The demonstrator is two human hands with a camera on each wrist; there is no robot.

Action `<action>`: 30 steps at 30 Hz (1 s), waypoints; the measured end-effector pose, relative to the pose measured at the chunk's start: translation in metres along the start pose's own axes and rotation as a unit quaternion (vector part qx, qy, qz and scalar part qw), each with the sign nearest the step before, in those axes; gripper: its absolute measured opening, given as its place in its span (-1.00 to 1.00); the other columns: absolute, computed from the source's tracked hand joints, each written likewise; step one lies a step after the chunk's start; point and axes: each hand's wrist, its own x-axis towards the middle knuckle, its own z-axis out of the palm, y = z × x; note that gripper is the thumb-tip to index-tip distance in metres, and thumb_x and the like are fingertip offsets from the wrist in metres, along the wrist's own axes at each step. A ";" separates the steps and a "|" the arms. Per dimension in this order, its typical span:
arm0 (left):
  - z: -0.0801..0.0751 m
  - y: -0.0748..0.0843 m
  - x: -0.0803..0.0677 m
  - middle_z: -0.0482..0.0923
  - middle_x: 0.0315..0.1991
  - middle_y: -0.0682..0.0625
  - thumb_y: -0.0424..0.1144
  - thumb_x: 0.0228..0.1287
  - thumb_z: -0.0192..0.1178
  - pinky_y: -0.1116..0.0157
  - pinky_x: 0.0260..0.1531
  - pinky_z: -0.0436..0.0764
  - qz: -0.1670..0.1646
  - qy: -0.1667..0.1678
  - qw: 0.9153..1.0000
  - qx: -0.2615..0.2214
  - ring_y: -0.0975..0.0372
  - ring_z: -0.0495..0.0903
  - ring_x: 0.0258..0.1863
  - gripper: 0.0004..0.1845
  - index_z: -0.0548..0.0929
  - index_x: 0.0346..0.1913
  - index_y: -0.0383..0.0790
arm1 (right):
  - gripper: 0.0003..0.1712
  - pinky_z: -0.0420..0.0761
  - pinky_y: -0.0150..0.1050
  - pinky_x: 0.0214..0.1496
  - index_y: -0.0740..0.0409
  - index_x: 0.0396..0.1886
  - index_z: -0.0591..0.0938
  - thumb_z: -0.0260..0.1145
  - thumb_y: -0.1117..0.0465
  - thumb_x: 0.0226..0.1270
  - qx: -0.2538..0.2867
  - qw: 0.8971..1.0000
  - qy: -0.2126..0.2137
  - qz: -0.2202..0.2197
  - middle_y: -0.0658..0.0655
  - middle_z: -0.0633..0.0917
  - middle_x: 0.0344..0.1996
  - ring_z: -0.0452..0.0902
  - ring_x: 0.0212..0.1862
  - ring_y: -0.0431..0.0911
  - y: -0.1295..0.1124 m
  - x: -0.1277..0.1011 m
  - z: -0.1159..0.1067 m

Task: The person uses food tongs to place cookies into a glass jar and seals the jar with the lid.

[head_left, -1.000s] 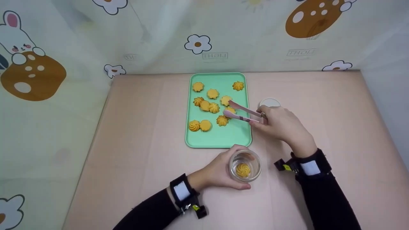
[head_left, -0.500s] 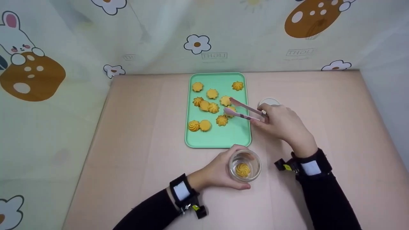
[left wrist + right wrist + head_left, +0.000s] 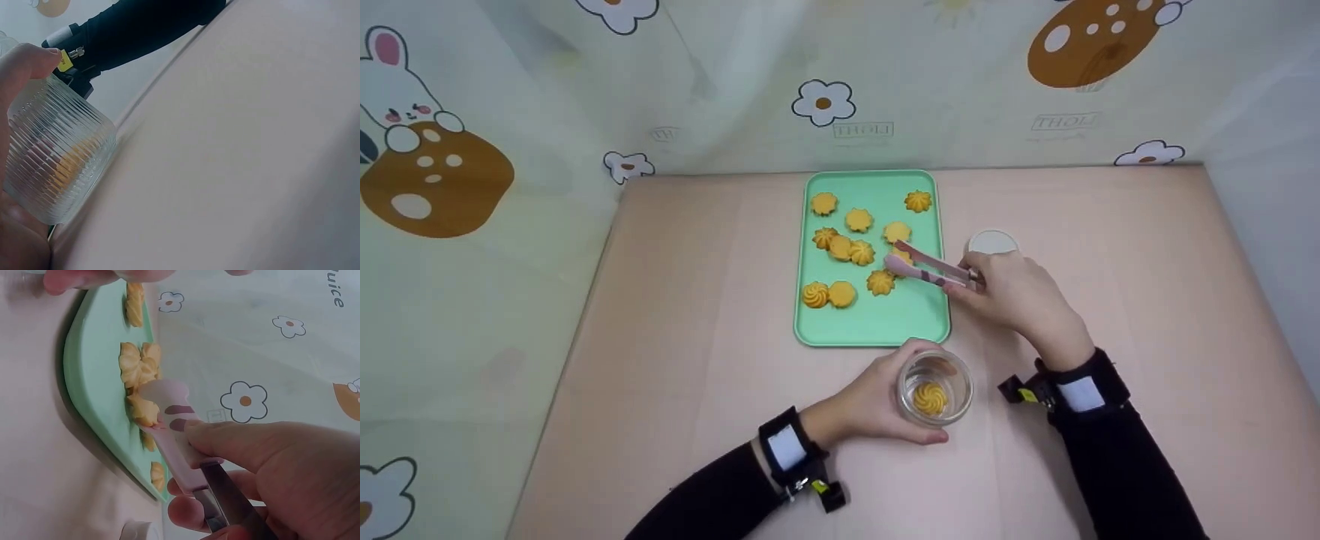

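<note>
- Right hand gripped tongs, tips closed on a cookie on the tray.
- Left hand clasped the jar, just below the tray.

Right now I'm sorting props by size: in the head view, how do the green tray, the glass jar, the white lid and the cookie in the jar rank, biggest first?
1. Green tray
2. Glass jar
3. White lid, though the right hand partly hides it
4. Cookie in the jar

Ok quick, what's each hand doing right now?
Left hand: holding the ribbed glass jar with one cookie inside.
Right hand: squeezing the pink tongs on a cookie over the green tray.
</note>
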 end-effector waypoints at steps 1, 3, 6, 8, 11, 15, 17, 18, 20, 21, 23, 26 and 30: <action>0.000 -0.001 0.000 0.62 0.33 -0.01 -0.27 -0.01 0.76 0.15 0.49 0.52 0.000 0.000 1.000 0.001 0.13 0.62 0.37 0.03 0.34 0.50 -0.05 | -0.55 0.35 -0.14 -0.48 0.21 0.01 0.75 0.46 -0.11 0.51 0.000 1.000 0.002 0.000 0.05 0.55 -0.53 0.44 -0.49 -0.02 0.000 0.000 0.001; 0.000 -0.002 0.000 0.62 0.34 0.00 -0.27 -0.01 0.77 0.15 0.49 0.52 0.000 0.000 1.000 0.000 0.14 0.61 0.37 0.04 0.34 0.50 -0.04 | -0.57 0.37 -0.14 -0.49 0.21 -0.02 0.74 0.47 -0.09 0.50 0.001 1.000 0.007 -0.003 0.06 0.57 -0.52 0.45 -0.49 -0.02 0.000 0.001 0.003; 0.000 -0.003 0.000 0.62 0.34 0.00 -0.29 -0.02 0.77 0.15 0.50 0.52 0.001 0.000 1.000 -0.003 0.15 0.61 0.37 0.05 0.34 0.50 -0.05 | -0.60 0.42 -0.14 -0.49 0.22 -0.06 0.75 0.49 -0.06 0.48 0.010 1.000 0.012 -0.008 0.08 0.61 -0.51 0.46 -0.50 -0.03 0.000 0.002 0.006; 0.000 -0.003 0.000 0.62 0.34 0.01 -0.29 -0.02 0.76 0.15 0.49 0.52 0.001 0.000 1.000 -0.002 0.17 0.61 0.37 0.04 0.34 0.50 -0.05 | -0.61 0.44 -0.15 -0.49 0.22 -0.08 0.75 0.50 -0.04 0.47 0.020 1.000 0.014 -0.011 0.08 0.63 -0.50 0.47 -0.51 -0.04 0.000 0.003 0.009; 0.000 -0.004 0.000 0.62 0.34 0.04 -0.29 -0.02 0.76 0.15 0.49 0.52 0.000 0.000 1.000 -0.005 0.19 0.61 0.37 0.04 0.34 0.50 -0.04 | -0.62 0.45 -0.17 -0.49 0.23 -0.11 0.76 0.50 -0.03 0.48 0.037 0.999 0.016 -0.016 0.09 0.63 -0.51 0.47 -0.52 -0.05 0.000 0.005 0.014; 0.000 -0.005 -0.001 0.62 0.34 0.04 -0.28 -0.01 0.76 0.15 0.50 0.52 0.001 0.000 1.000 -0.007 0.19 0.61 0.37 0.03 0.35 0.49 -0.03 | -0.63 0.42 -0.19 -0.49 0.26 -0.16 0.73 0.48 0.00 0.51 0.060 0.998 0.016 -0.016 0.08 0.59 -0.53 0.45 -0.52 -0.06 0.002 0.009 0.019; 0.000 -0.004 -0.001 0.62 0.34 0.03 -0.28 0.01 0.76 0.15 0.49 0.52 0.002 0.000 1.000 -0.009 0.19 0.61 0.36 0.02 0.35 0.49 -0.03 | -0.65 0.42 -0.20 -0.49 0.27 -0.18 0.71 0.45 0.02 0.54 0.069 0.997 0.009 -0.015 0.07 0.57 -0.54 0.44 -0.51 -0.06 0.003 0.010 0.021; 0.000 -0.004 -0.001 0.63 0.34 0.03 -0.28 0.01 0.76 0.15 0.49 0.52 0.002 -0.001 1.000 -0.012 0.19 0.61 0.36 0.01 0.35 0.49 -0.03 | -0.65 0.41 -0.20 -0.48 0.27 -0.18 0.70 0.43 0.03 0.56 0.074 0.997 0.005 -0.015 0.07 0.56 -0.54 0.44 -0.50 -0.06 0.004 0.011 0.021; 0.000 -0.004 -0.001 0.63 0.34 0.02 -0.28 0.02 0.76 0.15 0.49 0.52 0.003 -0.001 1.000 -0.015 0.17 0.62 0.36 0.00 0.36 0.48 -0.02 | -0.65 0.41 -0.20 -0.47 0.28 -0.18 0.70 0.40 0.03 0.59 0.080 0.997 0.002 -0.020 0.06 0.56 -0.53 0.43 -0.49 -0.07 0.006 0.012 0.020; 0.000 -0.003 -0.001 0.63 0.33 0.02 -0.28 0.02 0.76 0.15 0.49 0.52 0.003 -0.001 1.000 -0.015 0.17 0.62 0.36 0.00 0.36 0.48 -0.02 | -0.65 0.41 -0.20 -0.46 0.27 -0.18 0.70 0.39 0.02 0.60 0.081 0.996 0.002 -0.025 0.05 0.56 -0.53 0.43 -0.49 -0.08 0.007 0.012 0.019; 0.000 -0.003 -0.001 0.63 0.33 0.02 -0.28 0.02 0.76 0.15 0.49 0.53 0.004 -0.001 1.000 -0.011 0.16 0.62 0.35 -0.01 0.36 0.47 -0.03 | -0.66 0.40 -0.20 -0.45 0.25 -0.18 0.70 0.38 0.02 0.61 0.087 0.995 0.010 -0.047 0.04 0.56 -0.53 0.42 -0.49 -0.09 0.009 0.012 0.016; 0.000 -0.003 0.000 0.63 0.33 0.02 -0.28 0.02 0.76 0.15 0.49 0.53 0.005 -0.001 1.000 -0.008 0.15 0.62 0.35 0.00 0.36 0.48 -0.05 | -0.70 0.46 -0.18 -0.41 0.20 -0.13 0.71 0.38 0.03 0.63 0.090 0.989 0.033 -0.113 0.02 0.61 -0.49 0.44 -0.45 -0.10 0.012 0.010 0.010; 0.000 -0.003 0.000 0.62 0.33 0.02 -0.28 0.02 0.76 0.15 0.49 0.52 0.003 -0.003 1.000 -0.010 0.16 0.61 0.36 0.01 0.35 0.48 -0.05 | -0.75 0.63 -0.10 -0.24 0.18 0.01 0.72 0.37 0.07 0.65 0.073 0.976 0.062 -0.196 0.04 0.71 -0.34 0.57 -0.34 -0.05 0.014 0.005 -0.001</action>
